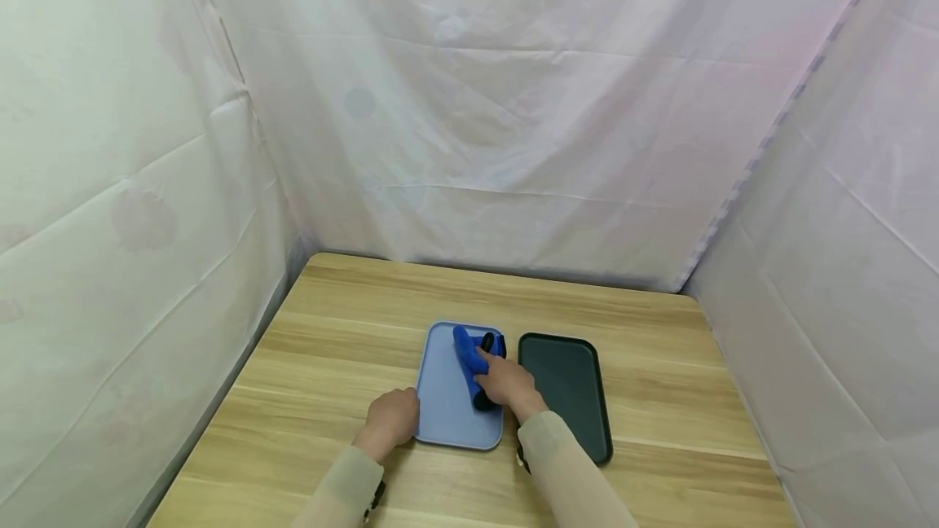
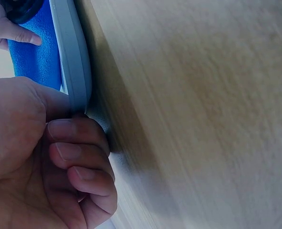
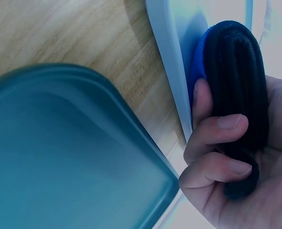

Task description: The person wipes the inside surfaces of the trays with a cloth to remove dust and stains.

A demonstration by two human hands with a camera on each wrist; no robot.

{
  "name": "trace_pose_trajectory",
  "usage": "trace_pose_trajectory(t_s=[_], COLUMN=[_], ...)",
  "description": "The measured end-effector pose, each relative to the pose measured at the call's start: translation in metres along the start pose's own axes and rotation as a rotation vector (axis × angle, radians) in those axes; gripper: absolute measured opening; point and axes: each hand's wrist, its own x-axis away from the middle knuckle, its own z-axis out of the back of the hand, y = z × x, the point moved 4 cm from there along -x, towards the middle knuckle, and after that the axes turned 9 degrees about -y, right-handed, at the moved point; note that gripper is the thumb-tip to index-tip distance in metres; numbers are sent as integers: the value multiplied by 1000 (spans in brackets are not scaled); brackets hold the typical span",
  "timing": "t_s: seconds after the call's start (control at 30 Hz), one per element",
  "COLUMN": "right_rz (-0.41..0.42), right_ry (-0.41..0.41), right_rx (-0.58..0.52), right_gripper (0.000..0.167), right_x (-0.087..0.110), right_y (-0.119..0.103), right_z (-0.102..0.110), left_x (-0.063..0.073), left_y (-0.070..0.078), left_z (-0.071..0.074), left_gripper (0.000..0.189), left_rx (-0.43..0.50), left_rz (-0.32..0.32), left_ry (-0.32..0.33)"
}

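L hand (image 1: 391, 419), fingers curled, pinches lt-blue tray (image 1: 446, 418) at its near-L edge, prob. to steady it on the bench (image 1: 315, 398). Dk-green tray (image 1: 563, 381) sits just R, apart. R hand (image 1: 506, 381) grips blue/blk cloth (image 1: 468, 358) on lt-blue tray's R side, fingers wrapped, prob. keeping folds together.

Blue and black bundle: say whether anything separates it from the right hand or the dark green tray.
Nothing visible separates the blue and black bundle from the right hand, which grips it. Toward the dark green tray lie the light blue tray's raised rim and a strip of table.
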Motion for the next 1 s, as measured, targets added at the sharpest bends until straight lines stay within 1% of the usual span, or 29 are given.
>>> trace_pose_trajectory(t_s=[0.2,0.43,0.53,0.7,0.87,1.0], right_rz=[-6,-18,-17,-33,-47,-51], right_ry=[29,71,92,125,162,163], right_rx=[-15,-47,-68,-75,-50,-38], right_gripper=[61,60,60,61,62,63], right_x=[0,0,0,-1,-2,-1], right_y=[2,1,-2,-7,-12,-18], right_z=[0,-2,-6,-14,-18,-20], left_x=[-4,-2,-2,0,0,2], left_y=[1,5,5,2,-3,-6], left_z=[-2,1,0,-4,-6,-6], left_gripper=[21,22,22,24,21,18], left_rx=[-10,-41,-41,-24,-12,-22], left_rz=[-10,-40,-39,-39,-39,-50], left_ry=[0,21,14,14,25,35])
